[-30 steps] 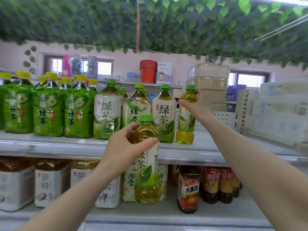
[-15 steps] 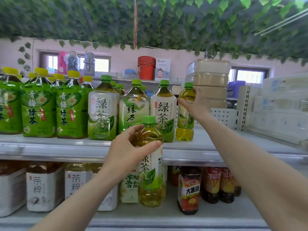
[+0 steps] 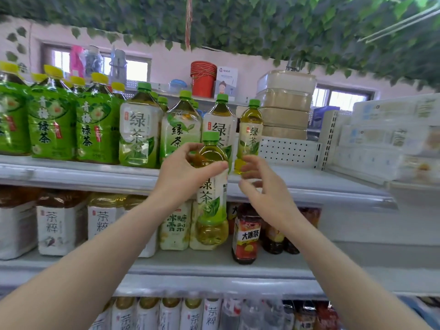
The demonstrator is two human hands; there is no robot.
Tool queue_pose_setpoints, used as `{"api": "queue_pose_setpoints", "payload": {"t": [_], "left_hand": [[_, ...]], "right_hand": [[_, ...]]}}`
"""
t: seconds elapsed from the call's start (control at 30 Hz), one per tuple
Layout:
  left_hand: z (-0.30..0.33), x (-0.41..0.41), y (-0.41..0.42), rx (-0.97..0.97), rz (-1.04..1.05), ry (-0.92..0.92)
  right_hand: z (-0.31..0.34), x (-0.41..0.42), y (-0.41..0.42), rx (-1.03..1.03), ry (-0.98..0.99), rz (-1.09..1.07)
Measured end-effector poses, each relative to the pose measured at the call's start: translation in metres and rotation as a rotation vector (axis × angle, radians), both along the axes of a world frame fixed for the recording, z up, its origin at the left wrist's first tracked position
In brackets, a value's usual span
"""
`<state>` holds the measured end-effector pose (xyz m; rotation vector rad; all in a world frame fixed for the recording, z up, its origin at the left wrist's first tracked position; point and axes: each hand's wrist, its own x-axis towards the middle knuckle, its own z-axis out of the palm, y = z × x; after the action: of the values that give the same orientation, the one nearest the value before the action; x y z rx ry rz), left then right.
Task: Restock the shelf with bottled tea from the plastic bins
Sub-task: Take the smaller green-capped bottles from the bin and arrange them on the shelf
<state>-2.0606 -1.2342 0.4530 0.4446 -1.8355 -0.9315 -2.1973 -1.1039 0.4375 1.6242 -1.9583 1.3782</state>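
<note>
My left hand (image 3: 183, 172) grips a green-capped bottle of green tea (image 3: 212, 206) by its shoulder, holding it upright in front of the top shelf's edge (image 3: 309, 189). My right hand (image 3: 264, 184) hovers just right of that bottle, fingers spread, holding nothing. A small green-tea bottle (image 3: 250, 136) stands alone on the top shelf behind my right hand, at the right end of a row of larger green-tea bottles (image 3: 140, 134). No plastic bin is in view.
Bright green yellow-capped bottles (image 3: 52, 120) fill the top shelf's left. To the right of the small bottle the shelf is bare up to a perforated divider (image 3: 288, 151). Lower shelves hold white-labelled tea (image 3: 57, 229) and red iced-tea bottles (image 3: 246, 236). Stacked boxes (image 3: 285, 103) stand behind.
My right hand has let go of the small bottle on the top shelf and drawn back down toward the bottle in my left hand. My left hand lifted its bottle slightly.
</note>
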Motion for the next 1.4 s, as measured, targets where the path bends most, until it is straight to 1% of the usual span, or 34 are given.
{"api": "queue_pose_setpoints", "payload": {"t": [0.07,0.1,0.27,0.33,0.43,0.5,0.57,0.63,0.7,0.8,0.87,0.93,1.03,1.13,1.4], "left_hand": [[0.004,-0.005,0.007,-0.003,0.019,0.004],[0.006,-0.008,0.010,-0.006,0.024,0.000],[0.003,-0.018,0.021,-0.024,0.022,-0.023],[0.001,-0.020,0.023,-0.040,0.015,-0.028],[0.009,-0.019,0.023,-0.099,-0.033,-0.090],[0.020,-0.016,0.019,-0.182,-0.068,-0.121],[0.030,-0.015,0.008,-0.304,-0.027,-0.125],[0.037,-0.017,-0.009,-0.460,0.102,-0.162],[0.041,-0.021,-0.025,-0.606,0.227,-0.241],[0.045,-0.032,-0.045,-0.800,0.353,-0.330],[0.043,-0.040,-0.055,-0.958,0.443,-0.373],[0.039,-0.047,-0.062,-1.071,0.503,-0.416],[0.029,-0.055,-0.072,-1.133,0.546,-0.505],[0.019,-0.056,-0.083,-1.173,0.575,-0.530],[0.014,-0.060,-0.094,-1.219,0.575,-0.491]], "right_hand": [[-0.017,0.018,0.007,0.091,-0.096,0.104],[-0.023,0.024,0.007,0.110,-0.112,0.116],[-0.029,0.032,-0.001,-0.006,-0.157,-0.029],[-0.028,0.031,0.000,-0.007,-0.181,-0.037],[-0.021,0.027,0.005,-0.009,-0.143,-0.065],[-0.012,0.019,0.009,-0.022,-0.122,-0.100],[0.004,0.006,0.013,-0.043,-0.111,-0.156],[0.025,-0.010,0.017,-0.078,-0.097,-0.213],[0.049,-0.026,0.020,-0.149,-0.103,-0.237],[0.079,-0.046,0.017,-0.225,-0.104,-0.276],[0.089,-0.060,0.007,-0.233,-0.108,-0.289],[0.091,-0.071,-0.007,-0.210,-0.118,-0.301],[0.085,-0.081,-0.028,-0.170,-0.139,-0.312],[0.079,-0.089,-0.043,-0.144,-0.137,-0.303],[0.069,-0.103,-0.059,-0.134,-0.198,-0.280]]}}
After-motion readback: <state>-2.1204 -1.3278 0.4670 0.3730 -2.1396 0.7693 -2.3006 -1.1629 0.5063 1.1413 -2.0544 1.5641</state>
